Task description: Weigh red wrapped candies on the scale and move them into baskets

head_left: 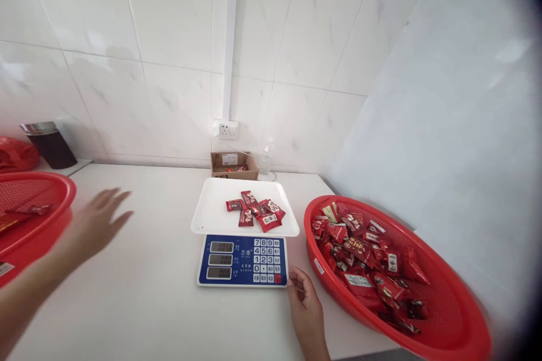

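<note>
A blue-faced digital scale (243,259) stands mid-table, and its white tray (212,214) carries several red candy packets (256,210). My left hand (95,224) hovers open, fingers spread and slightly blurred, between the scale and a red basket (46,220) at the left edge. My right hand (305,307) rests on the table by the scale's front right corner, fingers loosely curled, nothing visible in them. Just right of it sits a large red mesh basket (444,316) filled with several red wrapped candies (364,262).
A small cardboard box (234,164) and a clear plastic bottle (265,161) stand at the back wall under a socket (227,130). A dark container with a metal rim (49,144) and a red bag (14,153) sit at far left. White tiled walls close the corner.
</note>
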`<state>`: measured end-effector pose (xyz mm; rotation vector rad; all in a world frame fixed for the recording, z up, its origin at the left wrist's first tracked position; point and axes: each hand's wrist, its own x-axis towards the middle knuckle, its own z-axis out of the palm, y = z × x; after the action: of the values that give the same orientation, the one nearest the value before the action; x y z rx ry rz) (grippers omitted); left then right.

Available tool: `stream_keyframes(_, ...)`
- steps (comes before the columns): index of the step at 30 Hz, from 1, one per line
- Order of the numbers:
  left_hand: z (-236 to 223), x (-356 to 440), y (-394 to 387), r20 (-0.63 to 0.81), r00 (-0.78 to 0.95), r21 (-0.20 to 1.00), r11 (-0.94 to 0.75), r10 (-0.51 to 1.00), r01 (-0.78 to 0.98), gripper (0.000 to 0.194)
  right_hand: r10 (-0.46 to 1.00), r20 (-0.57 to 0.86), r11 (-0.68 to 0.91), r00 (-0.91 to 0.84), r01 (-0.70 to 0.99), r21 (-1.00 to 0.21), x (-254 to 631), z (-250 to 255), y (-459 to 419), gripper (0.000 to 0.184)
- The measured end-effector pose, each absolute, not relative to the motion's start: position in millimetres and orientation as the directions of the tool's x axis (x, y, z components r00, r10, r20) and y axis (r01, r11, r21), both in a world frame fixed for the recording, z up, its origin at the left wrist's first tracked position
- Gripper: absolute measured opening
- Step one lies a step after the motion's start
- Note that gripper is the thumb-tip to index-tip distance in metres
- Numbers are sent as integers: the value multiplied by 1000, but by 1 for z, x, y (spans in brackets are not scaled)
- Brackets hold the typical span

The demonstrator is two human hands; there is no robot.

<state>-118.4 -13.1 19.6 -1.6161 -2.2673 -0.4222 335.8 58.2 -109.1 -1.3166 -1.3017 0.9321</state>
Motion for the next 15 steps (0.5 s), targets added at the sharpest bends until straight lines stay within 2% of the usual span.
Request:
stream_keyframes(2, 27, -66, 16, 435, -158, 136, 109, 887, 985, 53, 984, 131, 106, 121, 197, -975, 336, -111, 59, 38)
stream_keyframes(6, 37, 25, 67, 320, 99, 285, -195, 942, 939, 50, 979, 144, 118, 141, 180, -977, 335, -113, 59, 40)
stream_keyframes(9, 41, 59, 98, 277, 164, 299, -247, 947, 922, 42, 978, 149, 123, 144, 174, -977, 335, -113, 58, 42)
stream_keyframes(15, 37, 65, 133, 198, 142, 269, -193, 970, 944, 35, 979, 164, 144, 121, 163, -976, 336, -111, 57, 40)
